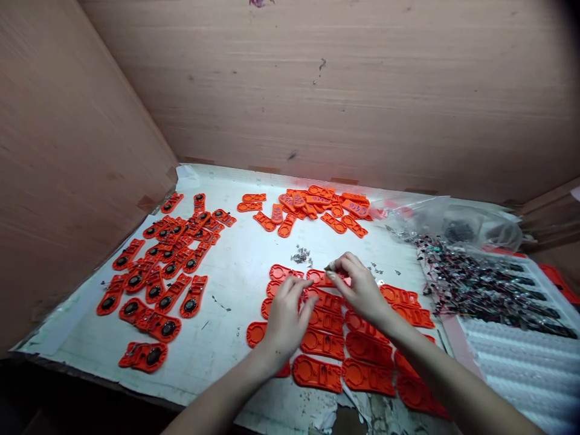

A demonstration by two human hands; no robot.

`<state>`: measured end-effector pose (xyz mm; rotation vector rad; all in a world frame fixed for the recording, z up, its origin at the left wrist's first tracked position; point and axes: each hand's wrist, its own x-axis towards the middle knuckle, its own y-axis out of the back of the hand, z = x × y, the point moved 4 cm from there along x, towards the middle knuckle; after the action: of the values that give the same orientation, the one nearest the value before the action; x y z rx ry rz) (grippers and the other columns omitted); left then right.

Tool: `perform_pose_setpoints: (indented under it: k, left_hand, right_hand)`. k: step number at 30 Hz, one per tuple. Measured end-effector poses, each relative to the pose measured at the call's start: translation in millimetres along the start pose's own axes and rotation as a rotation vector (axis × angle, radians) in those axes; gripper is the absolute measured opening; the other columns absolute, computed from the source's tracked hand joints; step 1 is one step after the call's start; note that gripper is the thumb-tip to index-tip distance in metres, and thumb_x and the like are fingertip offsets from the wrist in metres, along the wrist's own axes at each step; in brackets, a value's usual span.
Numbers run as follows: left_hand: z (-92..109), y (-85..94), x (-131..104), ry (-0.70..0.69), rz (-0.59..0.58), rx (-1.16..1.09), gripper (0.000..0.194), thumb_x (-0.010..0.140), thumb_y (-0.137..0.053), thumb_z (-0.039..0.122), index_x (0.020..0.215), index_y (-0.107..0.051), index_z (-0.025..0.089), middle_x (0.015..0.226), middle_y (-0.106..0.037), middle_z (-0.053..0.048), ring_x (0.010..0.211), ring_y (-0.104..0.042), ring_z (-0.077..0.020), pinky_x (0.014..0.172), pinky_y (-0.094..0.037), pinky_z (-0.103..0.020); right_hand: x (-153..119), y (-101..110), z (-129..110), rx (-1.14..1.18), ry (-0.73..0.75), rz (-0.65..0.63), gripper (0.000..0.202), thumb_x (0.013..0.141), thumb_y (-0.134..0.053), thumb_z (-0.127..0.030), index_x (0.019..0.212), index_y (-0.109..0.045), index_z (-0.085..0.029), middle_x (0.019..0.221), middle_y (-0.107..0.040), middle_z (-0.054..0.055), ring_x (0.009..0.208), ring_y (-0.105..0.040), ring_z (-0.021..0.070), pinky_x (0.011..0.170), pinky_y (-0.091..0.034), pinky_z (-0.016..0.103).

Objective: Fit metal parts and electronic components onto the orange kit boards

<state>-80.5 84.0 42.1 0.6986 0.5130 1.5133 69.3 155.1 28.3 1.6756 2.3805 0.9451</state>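
Note:
Rows of orange plastic shells [317, 371] with round recesses lie face up on the white table. Over the left rows is my left hand [286, 314], its thumb and index finger apart and nothing seen between them. My right hand [357, 284] is closed in a pinch above a shell in the far row. A tiny dark piece shows at those fingertips, too small to name. Just beyond the hands lies a small heap of metal bits [301, 255]. The forearms and hands cover parts of several shells.
Orange shells fitted with black round parts [168, 328] are spread at the left. More orange shells [312, 202] are piled at the back. A white tray [507, 350] with bundled wired parts [489, 290] and a clear plastic bag [492, 226] stand right. Wooden panels enclose the table.

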Motion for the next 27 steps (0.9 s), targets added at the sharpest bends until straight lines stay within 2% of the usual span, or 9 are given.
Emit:
perform_pose_setpoints:
  k: [2, 4, 8, 11, 16, 18, 21, 24, 27]
  left_hand:
    - [-4.4, -2.5, 23.6, -0.061, -0.009, 0.267, 0.022, 0.090, -0.048, 0.018, 0.105, -0.063, 0.020, 0.098, -0.059, -0.006, 0.096, -0.051, -0.0213, 0.084, -0.045, -0.036]
    - [-12.5, -5.4, 49.3, -0.061, -0.013, 0.349, 0.019, 0.087, -0.049, 0.013, 0.091, -0.067, 0.019, 0.091, -0.060, -0.007, 0.094, -0.048, -0.0237, 0.082, -0.043, -0.039]
    - [-23.5, -9.6, 85.4, -0.085, -0.055, 0.338, 0.012, 0.077, -0.061, 0.011, 0.070, -0.067, 0.018, 0.080, -0.059, -0.007, 0.092, -0.047, -0.0258, 0.081, -0.040, -0.040]
    - [-21.0, -4.4, 90.2, -0.103, -0.077, 0.269, 0.011, 0.075, -0.061, 0.010, 0.069, -0.065, 0.018, 0.079, -0.059, -0.006, 0.092, -0.047, -0.0251, 0.084, -0.039, -0.040]
    - [-0.2, 5.8, 62.7, -0.070, -0.149, 0.047, 0.009, 0.083, -0.055, 0.020, 0.077, -0.061, 0.015, 0.081, -0.062, -0.004, 0.082, -0.054, -0.0177, 0.075, -0.043, -0.030]
    - [6.4, 2.5, 44.0, 0.019, -0.203, -0.186, 0.016, 0.086, -0.053, 0.028, 0.082, -0.060, 0.014, 0.080, -0.062, -0.003, 0.075, -0.055, -0.0149, 0.071, -0.045, -0.027]
    - [12.3, -9.0, 12.1, 0.219, -0.277, -0.677, 0.020, 0.081, -0.061, 0.034, 0.083, -0.061, 0.014, 0.081, -0.060, -0.002, 0.078, -0.055, -0.0145, 0.074, -0.044, -0.026]
    - [17.2, -19.0, -19.7, 0.400, -0.330, -0.933, 0.021, 0.074, -0.069, 0.033, 0.080, -0.063, 0.014, 0.080, -0.060, -0.002, 0.081, -0.053, -0.0149, 0.078, -0.042, -0.026]
    - [21.0, -27.0, -47.3, 0.617, -0.381, -1.180, 0.023, 0.073, -0.071, 0.035, 0.079, -0.065, 0.013, 0.077, -0.057, -0.003, 0.076, -0.050, -0.0140, 0.074, -0.041, -0.025]
  right_hand:
    - [3.3, 1.0, 8.2, -0.044, -0.053, 0.032, 0.007, 0.086, -0.050, -0.023, 0.084, -0.055, -0.019, 0.086, -0.053, 0.004, 0.084, -0.052, 0.0187, 0.075, -0.042, 0.033]
    - [7.1, 0.6, 15.3, -0.040, -0.078, 0.034, 0.008, 0.086, -0.050, -0.023, 0.084, -0.056, -0.019, 0.086, -0.054, 0.004, 0.083, -0.052, 0.0184, 0.075, -0.042, 0.033]
    - [1.7, 6.4, 13.1, -0.021, -0.048, 0.036, 0.011, 0.088, -0.047, -0.024, 0.084, -0.056, -0.019, 0.086, -0.055, 0.005, 0.084, -0.053, 0.0181, 0.074, -0.043, 0.032]
    - [-10.0, 15.8, 4.4, -0.033, -0.042, 0.045, 0.013, 0.090, -0.046, -0.024, 0.083, -0.056, -0.019, 0.085, -0.054, 0.005, 0.083, -0.053, 0.0180, 0.073, -0.043, 0.031]
    - [-23.9, 22.1, -19.1, 0.075, -0.007, 0.057, 0.010, 0.090, -0.049, -0.023, 0.089, -0.058, -0.019, 0.086, -0.056, 0.005, 0.081, -0.054, 0.0158, 0.073, -0.044, 0.029]
    - [-29.1, 20.4, -29.1, 0.173, -0.023, 0.082, 0.009, 0.089, -0.052, -0.025, 0.091, -0.058, -0.019, 0.087, -0.057, 0.004, 0.079, -0.054, 0.0149, 0.071, -0.046, 0.028]
    - [-41.5, 14.3, -38.2, 0.297, -0.076, 0.104, 0.008, 0.089, -0.052, -0.025, 0.088, -0.055, -0.019, 0.082, -0.057, 0.003, 0.075, -0.054, 0.0139, 0.066, -0.047, 0.026]
    - [-61.6, 8.7, -47.3, 0.173, 0.074, 0.100, 0.009, 0.090, -0.047, -0.017, 0.088, -0.055, -0.019, 0.079, -0.055, 0.004, 0.074, -0.053, 0.0149, 0.064, -0.046, 0.027]
    - [-86.9, 4.5, -55.6, -0.013, 0.281, 0.071, 0.025, 0.088, -0.044, -0.008, 0.107, -0.056, -0.020, 0.085, -0.056, 0.007, 0.077, -0.052, 0.0173, 0.066, -0.047, 0.031]
